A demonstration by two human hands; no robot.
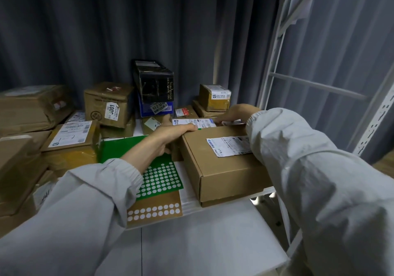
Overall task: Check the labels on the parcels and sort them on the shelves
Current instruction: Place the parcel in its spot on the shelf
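On the white shelf a flat brown box lies at the right, a white label on its lid. The left hand grips the box's far left corner, fingers curled over the top edge. The right hand reaches past the box's far edge, fingers curled down on a labelled parcel just behind it. Both arms wear pale grey sleeves. Beside the box lie a green dotted sheet and a brown dotted sheet. Behind stand stacked parcels: a black box on a blue box, brown cartons at left, a small carton at right. A grey curtain hangs behind.
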